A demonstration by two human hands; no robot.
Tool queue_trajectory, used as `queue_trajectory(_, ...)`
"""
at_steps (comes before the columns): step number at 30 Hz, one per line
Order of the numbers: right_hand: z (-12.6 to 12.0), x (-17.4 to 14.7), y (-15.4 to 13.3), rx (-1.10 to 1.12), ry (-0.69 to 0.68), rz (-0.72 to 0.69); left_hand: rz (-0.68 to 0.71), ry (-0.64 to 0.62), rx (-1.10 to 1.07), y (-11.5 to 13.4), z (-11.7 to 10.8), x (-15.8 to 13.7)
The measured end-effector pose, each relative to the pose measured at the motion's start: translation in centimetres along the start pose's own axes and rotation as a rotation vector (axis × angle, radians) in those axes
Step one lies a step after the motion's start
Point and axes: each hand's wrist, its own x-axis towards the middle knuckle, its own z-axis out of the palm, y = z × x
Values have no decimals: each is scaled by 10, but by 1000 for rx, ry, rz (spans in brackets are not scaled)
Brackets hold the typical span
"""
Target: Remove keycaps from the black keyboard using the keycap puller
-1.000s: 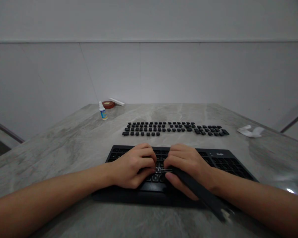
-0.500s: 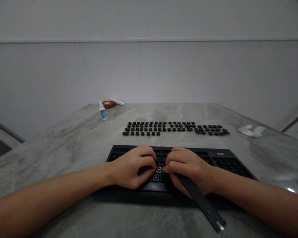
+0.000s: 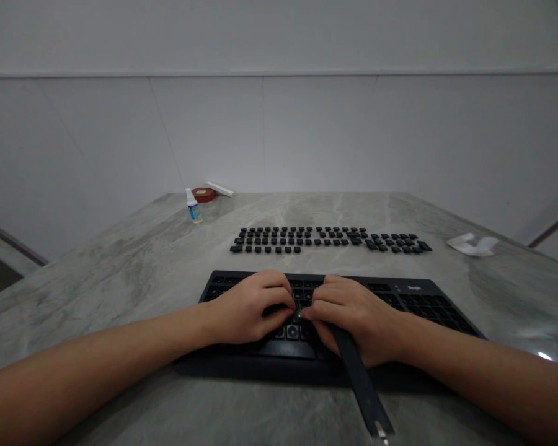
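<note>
A black keyboard [image 3: 288, 350] lies before me, with keycaps off over much of its middle, baring the round switch places. My left hand [image 3: 253, 308] rests over its left half, thumb and fingertips pinched together near the centre; what they hold, if anything, is hidden. My right hand [image 3: 356, 313] is closed around a flat black tool [image 3: 360, 384] whose metal tip points toward me past the keyboard's front edge. The right fingertips touch the middle keys, close beside the left ones. A small dark key [image 3: 299, 316] shows between both hands.
Rows of loose black keycaps [image 3: 279, 249] are laid out behind the keyboard on the marbled table [image 3: 134, 272]. Farther left stand a small spray bottle [image 3: 194, 209], a reddish-brown box [image 3: 203, 195] and a white strip [image 3: 220, 189]. Crumpled white tissue [image 3: 473, 246] lies at right.
The right fingertips have moved slightly left, closer to the left ones. The pale ring seen between the hands is now covered by something dark. The black tool has swung leftward at its near end.
</note>
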Motion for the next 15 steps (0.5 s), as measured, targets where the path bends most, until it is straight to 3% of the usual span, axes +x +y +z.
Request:
queue_trajectory(10,-1,1,-1,-18,12,4,-119,-12,11,-4,3,0)
queue_trajectory(15,-6,4,-3,-71,-5,-125,-72,-9,2,-3,1,0)
